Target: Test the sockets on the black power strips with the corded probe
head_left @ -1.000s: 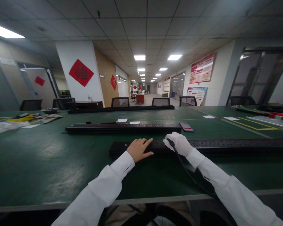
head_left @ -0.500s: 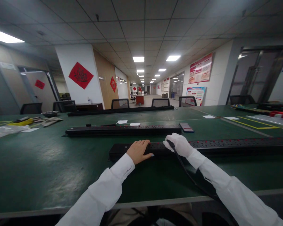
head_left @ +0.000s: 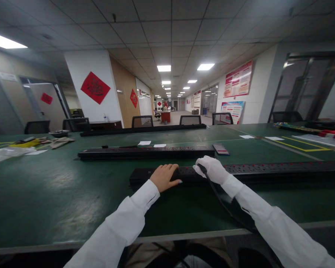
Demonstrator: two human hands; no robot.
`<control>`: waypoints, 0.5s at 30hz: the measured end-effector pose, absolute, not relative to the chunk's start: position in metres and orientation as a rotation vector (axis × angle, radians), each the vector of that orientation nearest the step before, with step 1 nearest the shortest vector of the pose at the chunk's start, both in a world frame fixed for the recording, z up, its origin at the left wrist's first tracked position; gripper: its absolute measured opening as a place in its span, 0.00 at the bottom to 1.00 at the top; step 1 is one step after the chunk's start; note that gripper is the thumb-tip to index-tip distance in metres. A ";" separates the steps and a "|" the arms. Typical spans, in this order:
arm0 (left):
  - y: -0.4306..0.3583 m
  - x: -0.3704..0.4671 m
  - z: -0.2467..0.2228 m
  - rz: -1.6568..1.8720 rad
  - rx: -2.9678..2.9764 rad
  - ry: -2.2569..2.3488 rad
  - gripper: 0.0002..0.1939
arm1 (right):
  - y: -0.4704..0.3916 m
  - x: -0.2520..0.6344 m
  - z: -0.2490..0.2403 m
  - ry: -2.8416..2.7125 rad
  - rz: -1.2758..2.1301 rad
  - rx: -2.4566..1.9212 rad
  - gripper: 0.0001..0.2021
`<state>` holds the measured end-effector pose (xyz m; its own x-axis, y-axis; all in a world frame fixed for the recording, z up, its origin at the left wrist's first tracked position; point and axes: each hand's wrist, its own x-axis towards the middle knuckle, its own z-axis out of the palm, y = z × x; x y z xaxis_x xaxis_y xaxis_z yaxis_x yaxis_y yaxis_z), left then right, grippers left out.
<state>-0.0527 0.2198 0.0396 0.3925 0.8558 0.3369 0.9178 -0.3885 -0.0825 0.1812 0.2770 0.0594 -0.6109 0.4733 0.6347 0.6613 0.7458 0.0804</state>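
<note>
White-gloved right hand [head_left: 211, 169] clamps its fingers on a cable plug [head_left: 202, 168] at the power strip [head_left: 257, 170], left hand [head_left: 164, 178] resting thumb-apart; this apparent socket-connection step next likely requires square alignment.

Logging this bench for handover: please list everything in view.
Power strips: at least two, black with red dots, near and middle table
Cord: one, black, running toward near edge
Table: one, green, foreground
Long bar: one, black, far edge
Flat slab: one, grey-pink, beside middle strip
Paper slips: five, white, on table
Bowl: one, dark, far left
Clutter: uncounted, mixed colours, both table ends
Chairs: at least six, black, beyond table
Diamond signs: at least three, red, left
Large posters: two, red-white and blue-white, right
Ceiling lights: several, white, overhead
Left hand: one, bare, on near strip
Right hand: one, white-gloved, holding cord
Sleeves: two, white, foreground
</note>
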 end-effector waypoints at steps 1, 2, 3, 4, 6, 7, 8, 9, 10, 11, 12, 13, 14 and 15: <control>0.220 -0.053 0.040 -0.357 -2.400 -1.564 0.28 | 0.277 0.181 0.059 -2.344 -0.414 -0.854 0.13; 0.220 -0.053 0.039 -0.365 -2.402 -1.564 0.28 | 0.277 0.181 0.059 -2.343 -0.416 -0.859 0.13; 0.220 -0.053 0.039 -0.370 -2.406 -1.563 0.28 | 0.277 0.181 0.059 -2.341 -0.420 -0.864 0.13; 0.220 -0.053 0.039 -0.373 -2.410 -1.563 0.28 | 0.277 0.181 0.059 -2.341 -0.424 -0.867 0.14; 0.220 -0.053 0.039 -0.377 -2.409 -1.566 0.29 | 0.277 0.181 0.059 -2.343 -0.430 -0.869 0.14; 0.220 -0.053 0.039 -0.380 -2.406 -1.568 0.29 | 0.277 0.181 0.059 -2.347 -0.432 -0.866 0.14; 0.221 -0.053 0.038 -0.382 -2.402 -1.568 0.30 | 0.277 0.181 0.059 -2.349 -0.432 -0.862 0.14; 0.221 -0.053 0.038 -0.386 -2.400 -1.567 0.30 | 0.277 0.181 0.059 -2.351 -0.432 -0.859 0.14; 0.221 -0.054 0.038 -0.389 -2.400 -1.565 0.29 | 0.277 0.181 0.059 -2.349 -0.431 -0.858 0.14; 0.221 -0.054 0.038 -0.392 -2.406 -1.560 0.29 | 0.277 0.181 0.059 -2.344 -0.430 -0.861 0.14; 0.221 -0.054 0.038 -0.397 -2.412 -1.556 0.28 | 0.277 0.181 0.059 -2.340 -0.429 -0.867 0.14; 0.221 -0.054 0.038 -0.403 -2.416 -1.554 0.28 | 0.277 0.181 0.059 -2.338 -0.428 -0.873 0.14; 0.221 -0.055 0.038 -0.408 -2.420 -1.550 0.28 | 0.277 0.181 0.060 -2.341 -0.426 -0.877 0.14; 0.221 -0.055 0.038 -0.412 -2.423 -1.547 0.28 | 0.276 0.181 0.060 -2.348 -0.425 -0.879 0.14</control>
<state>-0.0549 0.2207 0.0383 0.4008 0.8429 0.3590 0.9098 -0.4123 -0.0477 0.1809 0.2763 0.0599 -0.6078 0.4885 0.6260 0.6769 0.7310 0.0869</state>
